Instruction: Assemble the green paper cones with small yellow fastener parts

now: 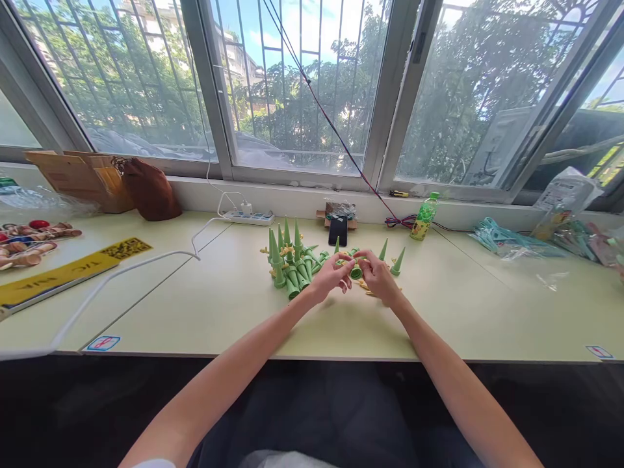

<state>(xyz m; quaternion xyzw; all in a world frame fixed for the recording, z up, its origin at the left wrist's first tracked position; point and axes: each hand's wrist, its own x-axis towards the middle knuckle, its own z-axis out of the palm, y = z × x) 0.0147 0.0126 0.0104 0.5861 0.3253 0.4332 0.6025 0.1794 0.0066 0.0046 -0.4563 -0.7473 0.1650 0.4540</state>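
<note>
My left hand (332, 274) and my right hand (377, 276) meet fingertip to fingertip above the table. Between them, mostly under the right fingers, shows the round open end of a green plastic watering spike (357, 273); my right hand is closed on it. My left fingers are pinched, and whatever they hold is too small to make out. To the left, a cluster of green spikes (287, 260) stands and lies, several with small yellow valves. Loose yellow pieces (366, 287) lie beneath my right hand. Two more spikes (398, 262) stand upright beyond it.
A black phone (338, 231) leans on a small box at the back. Right of it stands a green-capped bottle (425, 218). A power strip (248, 218) and white cable (141, 258) lie left, near a brown pouch (149, 188). Plastic bags (511, 240) lie right.
</note>
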